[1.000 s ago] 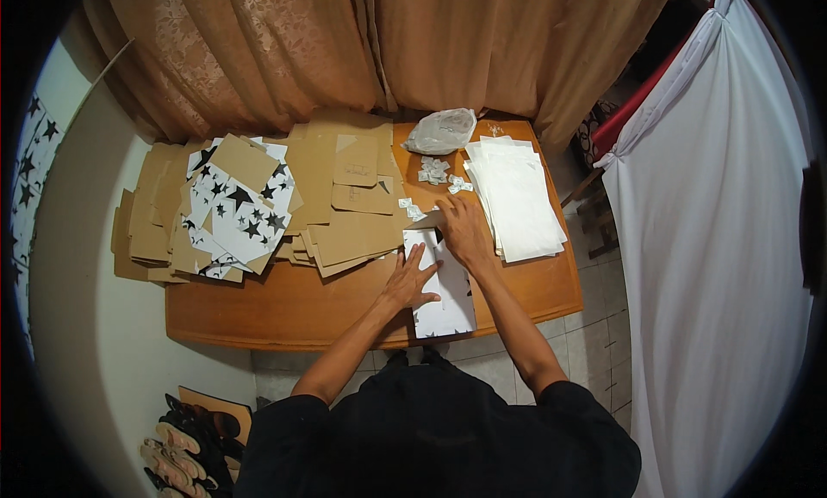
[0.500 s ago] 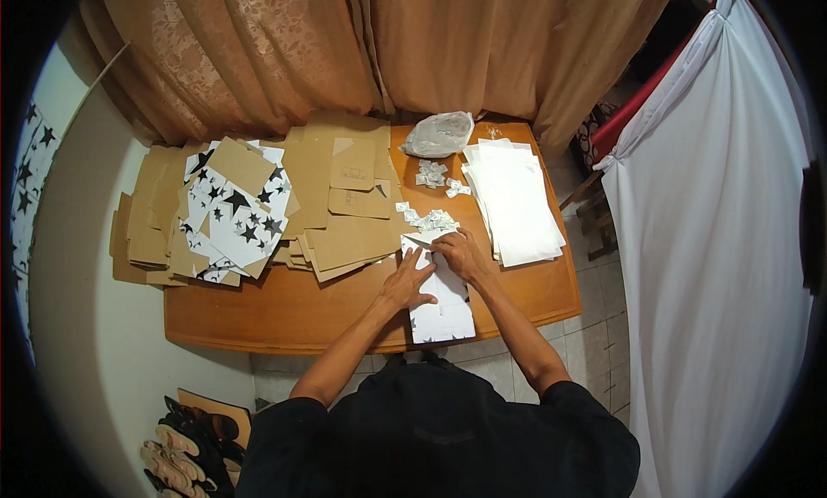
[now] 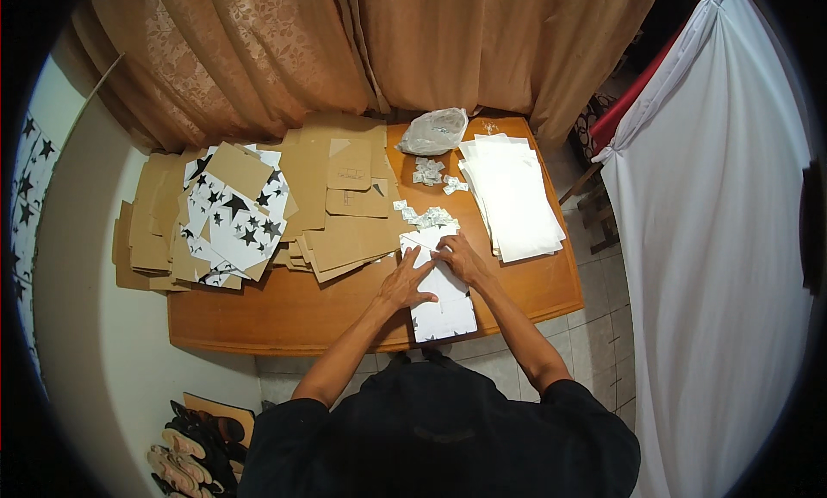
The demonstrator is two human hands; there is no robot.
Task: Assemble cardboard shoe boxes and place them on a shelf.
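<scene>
A folded white paper piece (image 3: pixel 444 313), with dark star shapes along its near edge, lies lengthwise at the front of the table. My left hand (image 3: pixel 407 278) rests on its left side, fingers stretched out and thumb spread. On the upper right part of the paper is my right hand (image 3: pixel 461 260), its fingers bent and gathered at the folded flap (image 3: pixel 425 238). Just beyond the flap lies a loose heap of small whitish packets (image 3: pixel 437 217), close to the paper's far end.
Flattened brown cardboard (image 3: pixel 357 239) and star-printed white pieces (image 3: pixel 234 218) are piled at the left. A stack of white sheets (image 3: pixel 515 201) lies at the right. Behind are more small packets (image 3: pixel 428 171) and a clear plastic bag (image 3: pixel 433 132). The wooden table's front edge (image 3: pixel 258 347) curves.
The flap at the paper's far end, slightly raised before, now lies flatter. My right hand has shifted a little toward me along it; my left hand has stayed in place.
</scene>
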